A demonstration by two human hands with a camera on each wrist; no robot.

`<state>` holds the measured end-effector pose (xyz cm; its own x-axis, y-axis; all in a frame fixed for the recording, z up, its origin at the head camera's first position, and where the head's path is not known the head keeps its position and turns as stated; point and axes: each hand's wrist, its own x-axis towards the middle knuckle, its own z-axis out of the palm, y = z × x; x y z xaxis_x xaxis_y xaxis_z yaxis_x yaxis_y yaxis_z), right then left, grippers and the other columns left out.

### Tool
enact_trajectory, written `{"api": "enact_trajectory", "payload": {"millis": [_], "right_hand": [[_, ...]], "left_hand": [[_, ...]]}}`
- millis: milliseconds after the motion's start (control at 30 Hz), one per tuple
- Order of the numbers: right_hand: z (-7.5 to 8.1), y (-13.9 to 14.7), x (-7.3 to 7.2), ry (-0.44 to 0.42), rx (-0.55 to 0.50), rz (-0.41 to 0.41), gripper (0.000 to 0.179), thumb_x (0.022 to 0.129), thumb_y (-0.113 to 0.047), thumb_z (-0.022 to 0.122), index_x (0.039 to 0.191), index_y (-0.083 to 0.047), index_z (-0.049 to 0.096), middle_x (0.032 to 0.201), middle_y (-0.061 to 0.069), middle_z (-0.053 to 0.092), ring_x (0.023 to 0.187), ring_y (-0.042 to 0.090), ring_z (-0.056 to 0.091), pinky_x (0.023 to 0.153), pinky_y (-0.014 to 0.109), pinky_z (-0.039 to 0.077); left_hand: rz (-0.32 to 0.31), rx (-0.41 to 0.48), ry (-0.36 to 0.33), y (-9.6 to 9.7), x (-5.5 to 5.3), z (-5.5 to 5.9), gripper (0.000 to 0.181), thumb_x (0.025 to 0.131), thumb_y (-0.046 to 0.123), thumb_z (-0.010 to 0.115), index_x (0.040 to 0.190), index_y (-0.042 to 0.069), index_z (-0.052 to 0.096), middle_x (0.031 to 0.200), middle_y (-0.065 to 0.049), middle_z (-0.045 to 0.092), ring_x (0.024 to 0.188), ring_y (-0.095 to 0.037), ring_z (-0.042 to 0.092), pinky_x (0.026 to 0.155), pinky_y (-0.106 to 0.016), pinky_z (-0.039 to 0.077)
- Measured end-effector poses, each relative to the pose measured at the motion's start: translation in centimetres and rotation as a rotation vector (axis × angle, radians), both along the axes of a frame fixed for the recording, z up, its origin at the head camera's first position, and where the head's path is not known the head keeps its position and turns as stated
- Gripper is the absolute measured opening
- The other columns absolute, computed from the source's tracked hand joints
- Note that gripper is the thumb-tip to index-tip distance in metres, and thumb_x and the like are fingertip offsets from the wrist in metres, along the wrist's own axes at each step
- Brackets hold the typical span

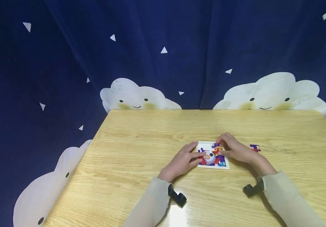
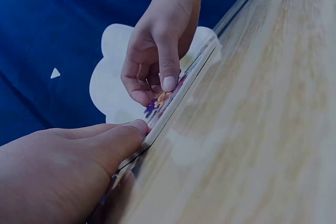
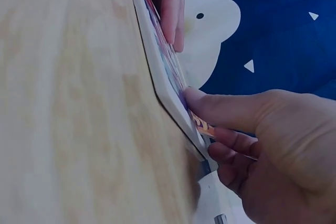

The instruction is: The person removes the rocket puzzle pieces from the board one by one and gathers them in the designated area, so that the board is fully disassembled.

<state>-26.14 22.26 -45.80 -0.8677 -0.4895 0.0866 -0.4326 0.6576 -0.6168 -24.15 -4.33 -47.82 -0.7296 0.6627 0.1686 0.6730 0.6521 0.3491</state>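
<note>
A small jigsaw puzzle in a white-edged tray (image 1: 213, 168) lies on the table, showing a penguin-like figure on purple. My left hand (image 1: 182, 159) rests over its left side, fingers fairly straight, touching the picture and the tray's edge. From the upper right, my right hand (image 1: 235, 149) pinches an orange and purple puzzle piece (image 1: 217, 148) between thumb and fingers. In the right wrist view the piece (image 3: 202, 125) appears tilted at the tray's surface. A white patch of bare tray shows at its upper left. My fingers hide parts of the picture.
Another purple and red puzzle piece (image 1: 255, 147) lies on the wooden table (image 1: 140, 142), just right of my right hand. Behind the table hangs a dark blue curtain (image 1: 151, 19) with white clouds and triangles. A black wrist mount sits on each sleeve.
</note>
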Motion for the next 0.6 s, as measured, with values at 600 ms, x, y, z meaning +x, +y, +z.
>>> {"api": "enact_trajectory", "payload": {"millis": [600], "right_hand": [[-2.3, -0.4, 1.0, 0.354, -0.142, -0.050, 0.027, 0.084, 0.008, 0.067, 0.106, -0.007, 0.060, 0.093, 0.002, 0.054, 0.076, 0.001, 0.048, 0.062, 0.017, 0.046]], "left_hand": [[-0.009, 0.004, 0.008, -0.1, 0.0, 0.0, 0.036, 0.100, 0.037, 0.053, 0.135, 0.030, 0.059, 0.159, -0.013, 0.034, 0.149, -0.026, 0.031, 0.125, -0.040, 0.026]]}}
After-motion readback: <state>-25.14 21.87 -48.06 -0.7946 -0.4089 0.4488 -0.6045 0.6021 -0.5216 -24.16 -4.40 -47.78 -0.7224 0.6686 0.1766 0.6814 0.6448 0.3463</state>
